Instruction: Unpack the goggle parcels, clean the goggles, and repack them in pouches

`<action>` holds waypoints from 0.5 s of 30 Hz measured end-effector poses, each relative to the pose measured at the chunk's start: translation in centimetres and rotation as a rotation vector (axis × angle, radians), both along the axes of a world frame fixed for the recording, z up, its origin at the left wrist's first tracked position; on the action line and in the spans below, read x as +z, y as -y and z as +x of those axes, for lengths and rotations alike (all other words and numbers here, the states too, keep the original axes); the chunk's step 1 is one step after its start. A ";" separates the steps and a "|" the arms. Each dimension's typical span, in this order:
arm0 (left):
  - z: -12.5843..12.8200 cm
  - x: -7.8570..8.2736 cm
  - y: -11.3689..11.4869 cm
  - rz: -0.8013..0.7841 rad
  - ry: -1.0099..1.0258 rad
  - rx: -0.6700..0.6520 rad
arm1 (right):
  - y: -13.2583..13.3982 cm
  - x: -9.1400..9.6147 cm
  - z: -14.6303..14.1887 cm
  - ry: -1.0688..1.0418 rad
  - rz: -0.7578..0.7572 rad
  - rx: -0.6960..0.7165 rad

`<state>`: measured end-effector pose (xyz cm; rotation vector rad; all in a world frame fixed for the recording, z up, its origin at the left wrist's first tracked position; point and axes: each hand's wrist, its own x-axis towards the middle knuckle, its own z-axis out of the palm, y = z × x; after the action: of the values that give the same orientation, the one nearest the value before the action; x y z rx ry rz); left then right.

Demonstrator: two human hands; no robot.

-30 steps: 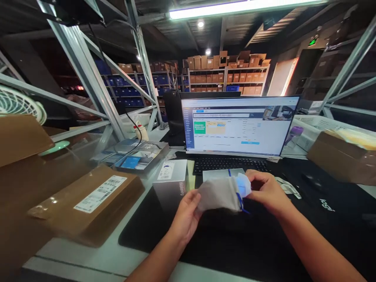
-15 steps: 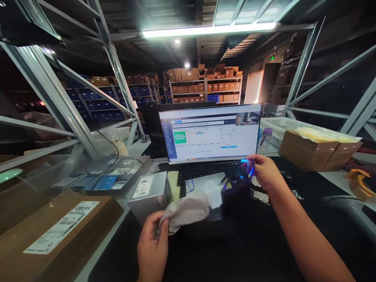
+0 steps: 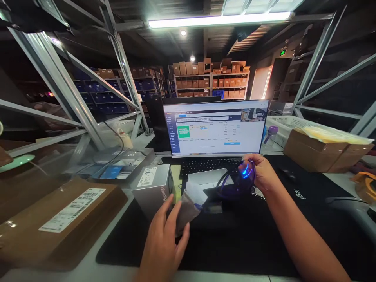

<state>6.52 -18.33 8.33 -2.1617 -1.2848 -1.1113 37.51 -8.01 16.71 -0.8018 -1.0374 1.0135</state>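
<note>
My left hand (image 3: 164,239) rests with fingers stretched over a grey cloth pouch (image 3: 188,207) on the black desk mat (image 3: 235,243). The pouch lies beside a grey box (image 3: 152,188). My right hand (image 3: 260,172) is closed round a dark pair of glasses with blue shiny lenses (image 3: 239,180), held just above the mat in front of the keyboard (image 3: 211,164). A lit monitor (image 3: 216,127) stands behind the keyboard.
A brown parcel with a white label (image 3: 64,219) lies at the left. A clear tray of small items (image 3: 117,164) sits behind the grey box. An open cardboard box (image 3: 320,150) and a mouse (image 3: 286,172) are at the right. Metal rack struts frame both sides.
The right hand drew the glasses out of the pouch and carried them right, toward the keyboard. The left hand lowered the emptied pouch to the mat and opened over it.
</note>
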 end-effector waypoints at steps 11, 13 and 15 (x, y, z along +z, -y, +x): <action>3.6 4.3 -3.7 -0.170 0.186 -0.179 | 3.8 1.7 -0.4 0.279 0.282 0.014; 3.4 4.3 -4.2 -0.224 0.192 -0.153 | 3.9 2.0 -0.4 0.325 0.248 -0.106; 3.2 4.4 -4.4 -0.272 0.157 -0.150 | 4.1 2.2 -0.4 0.402 0.186 -0.155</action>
<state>9.70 -13.90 12.73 -2.4447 -1.4330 -1.2491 37.13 -12.08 18.91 -0.9368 -1.3664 0.6241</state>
